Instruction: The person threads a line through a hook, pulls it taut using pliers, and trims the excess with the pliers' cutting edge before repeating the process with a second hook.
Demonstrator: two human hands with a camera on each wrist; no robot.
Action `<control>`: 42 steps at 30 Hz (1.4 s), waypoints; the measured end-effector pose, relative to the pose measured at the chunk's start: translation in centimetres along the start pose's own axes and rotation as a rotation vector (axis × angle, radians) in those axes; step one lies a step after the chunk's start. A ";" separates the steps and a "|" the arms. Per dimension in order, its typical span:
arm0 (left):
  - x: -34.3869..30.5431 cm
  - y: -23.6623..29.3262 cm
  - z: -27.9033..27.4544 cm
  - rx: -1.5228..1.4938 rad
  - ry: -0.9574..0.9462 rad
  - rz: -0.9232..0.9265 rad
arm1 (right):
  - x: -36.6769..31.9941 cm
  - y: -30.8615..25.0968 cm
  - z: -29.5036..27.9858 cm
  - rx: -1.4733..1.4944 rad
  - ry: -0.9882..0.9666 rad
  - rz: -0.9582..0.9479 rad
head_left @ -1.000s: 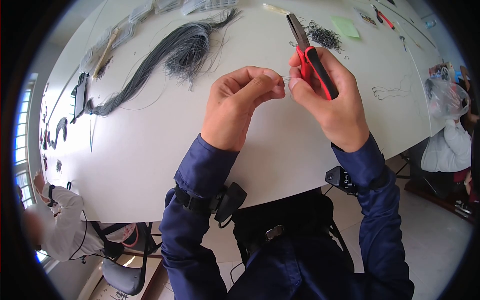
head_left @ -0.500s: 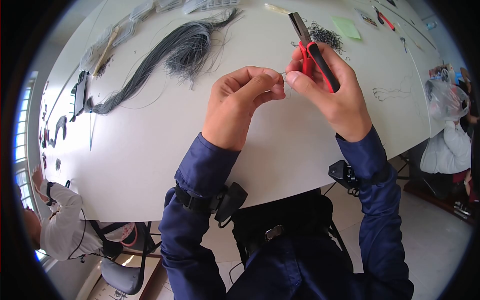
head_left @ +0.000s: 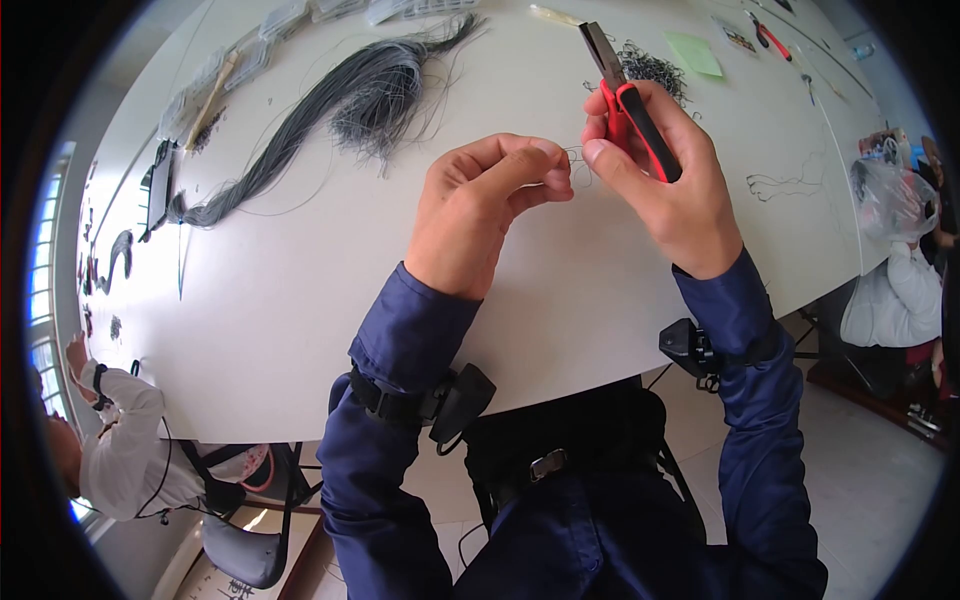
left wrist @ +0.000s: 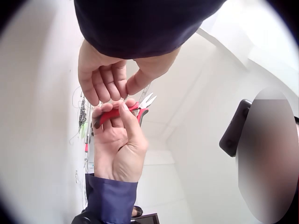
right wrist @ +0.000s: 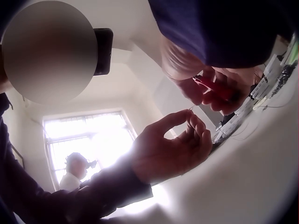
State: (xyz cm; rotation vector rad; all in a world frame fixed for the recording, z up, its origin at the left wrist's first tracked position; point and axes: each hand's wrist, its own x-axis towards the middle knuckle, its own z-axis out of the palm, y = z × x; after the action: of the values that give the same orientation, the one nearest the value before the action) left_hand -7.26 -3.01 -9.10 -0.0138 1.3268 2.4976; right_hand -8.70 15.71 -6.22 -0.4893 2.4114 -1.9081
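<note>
Thumb and forefinger of the left hand pinch a thin wire, whose fine loop shows beside the fingertips. Close by on the right, the right hand holds red and black pliers in its palm, their metal jaws pointing up and away. Its thumb and forefinger are near the wire; whether they touch it cannot be told. In the left wrist view the pliers lie across the right hand's fingers. The right wrist view shows the left hand pinching at its fingertips.
A bundle of grey strands lies on the white table at the left. Farther back are dark small hooks, a green note, clear boxes and another pair of pliers. Bent wires lie at the right.
The right hand has shifted slightly up and right with the pliers, and its fingertips stand a little apart from the left hand's. The left hand has barely moved.
</note>
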 end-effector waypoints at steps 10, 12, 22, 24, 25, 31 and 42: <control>0.0 0.2 -0.2 -0.034 -0.017 -0.025 | 0.0 0.3 -0.3 0.045 -0.006 0.079; 0.1 0.2 -0.3 -0.040 -0.016 -0.033 | -0.3 -0.1 0.0 0.040 0.032 0.069; 0.2 0.0 -0.7 0.009 0.044 0.042 | -3.2 -0.5 -2.0 -0.400 -0.003 -0.072; 0.2 0.0 -0.8 0.004 0.085 0.077 | -4.3 -1.5 -2.1 -0.583 -0.155 -0.080; 0.1 0.0 -0.8 0.000 0.102 0.084 | -4.8 -1.7 -1.9 -0.657 -0.223 -0.090; 0.3 -0.2 -1.1 -0.012 0.141 0.100 | -5.5 0.0 -0.6 -0.801 -0.275 -0.152; 0.1 -0.2 -0.1 0.092 0.184 0.166 | -1.4 -1.1 0.5 -0.426 0.018 -0.142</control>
State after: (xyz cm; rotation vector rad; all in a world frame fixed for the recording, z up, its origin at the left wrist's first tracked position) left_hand -7.27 -2.91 -9.34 -0.1203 1.5753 2.6215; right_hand -7.01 15.39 -5.54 -0.6747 2.8729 -1.4345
